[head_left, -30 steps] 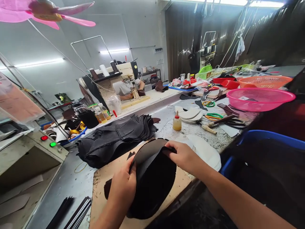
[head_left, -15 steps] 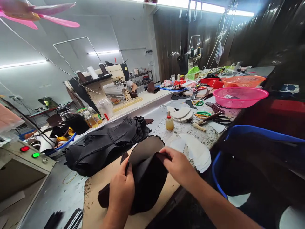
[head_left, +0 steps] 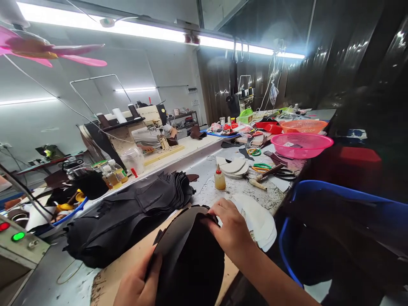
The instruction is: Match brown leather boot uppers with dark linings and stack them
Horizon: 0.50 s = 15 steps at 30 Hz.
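Both my hands hold a stack of dark rounded leather pieces (head_left: 191, 259) over a brown cardboard sheet (head_left: 127, 259) on the bench. My left hand (head_left: 137, 284) grips the stack's near left edge, thumb on top. At the stack's upper right edge my right hand (head_left: 228, 227) has its fingers closed over the top piece. A long pile of black cut leather pieces (head_left: 127, 212) lies just beyond the cardboard, to the left.
White cut pieces (head_left: 258, 216) lie right of my hand, with a small glue bottle (head_left: 219, 178), more white pieces, a hammer (head_left: 261, 176) and scissors behind. Pink (head_left: 301, 144) and orange baskets stand farther back. A blue tub (head_left: 334, 212) sits at right. A person works at a sewing machine (head_left: 153, 127).
The view has tilted up and the hands sit lower in frame. My left hand has slid down the stack's left edge; my right hand still grips the top edge.
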Tool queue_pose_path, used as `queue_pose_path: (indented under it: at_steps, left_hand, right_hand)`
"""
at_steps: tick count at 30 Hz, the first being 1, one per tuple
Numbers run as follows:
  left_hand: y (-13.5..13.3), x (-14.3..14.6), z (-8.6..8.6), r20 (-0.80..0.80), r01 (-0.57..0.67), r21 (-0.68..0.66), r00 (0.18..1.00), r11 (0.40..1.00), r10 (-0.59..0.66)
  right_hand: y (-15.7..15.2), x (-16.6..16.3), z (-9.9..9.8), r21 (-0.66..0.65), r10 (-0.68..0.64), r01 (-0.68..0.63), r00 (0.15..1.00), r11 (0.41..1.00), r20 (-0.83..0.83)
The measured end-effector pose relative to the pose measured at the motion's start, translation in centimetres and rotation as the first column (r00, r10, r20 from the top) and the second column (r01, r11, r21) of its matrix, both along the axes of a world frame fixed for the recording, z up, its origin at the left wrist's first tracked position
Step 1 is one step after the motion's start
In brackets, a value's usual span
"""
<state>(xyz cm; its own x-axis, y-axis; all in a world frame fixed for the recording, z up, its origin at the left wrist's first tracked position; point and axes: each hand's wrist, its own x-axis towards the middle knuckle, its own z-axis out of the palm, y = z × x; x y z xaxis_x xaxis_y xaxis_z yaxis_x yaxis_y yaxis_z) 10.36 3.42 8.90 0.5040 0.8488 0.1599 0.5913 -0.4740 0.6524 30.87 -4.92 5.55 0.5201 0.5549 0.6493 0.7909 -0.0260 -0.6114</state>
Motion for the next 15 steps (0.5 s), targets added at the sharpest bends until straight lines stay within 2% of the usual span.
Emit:
queue_pose_path:
  at_steps: [4,6,8,10,11,12,13,15]
  left_hand:
    - [0.0,-0.4,-0.1,0.006,0.044,0.022,0.999,0.999,-0.044]
    - [0.0,-0.6,-0.1,0.01,0.062,0.017,0.998,0.998,-0.063]
    - [0.1,-1.1,-0.2,0.011,0.078,0.016,0.997,0.997,-0.079]
    - [0.2,-1.7,-0.3,0.027,0.084,0.006,0.996,0.996,-0.084]
    - [0.3,-2.1,-0.3,0.039,0.108,-0.007,0.993,0.994,-0.108]
    - [0.4,-2.4,-0.3,0.053,0.148,-0.018,0.988,0.989,-0.147]
    - [0.4,-2.6,-0.2,0.061,0.188,-0.024,0.981,0.982,-0.187]
    - [0.4,-3.0,0.0,0.065,0.219,-0.014,0.974,0.976,-0.218]
  right_hand:
    - [0.0,0.5,0.1,0.048,0.066,-0.064,0.997,0.997,-0.037]
    - [-0.1,0.7,0.1,0.013,0.11,-0.109,0.976,0.994,-0.186]
    - [-0.2,0.8,0.2,-0.016,0.218,-0.249,0.877,0.968,-0.429]
    - [-0.4,0.7,0.4,0.048,0.387,-0.455,0.692,0.889,-0.609]
    - [-0.5,0.6,0.4,0.103,0.465,-0.535,0.606,0.839,-0.645]
    - [-0.6,0.4,0.5,0.148,0.516,-0.578,0.548,0.803,-0.659]
    - [-0.7,0.2,0.6,0.173,0.53,-0.584,0.521,0.793,-0.669]
    - [-0.8,-0.4,0.7,0.199,0.507,-0.548,0.496,0.813,-0.705]
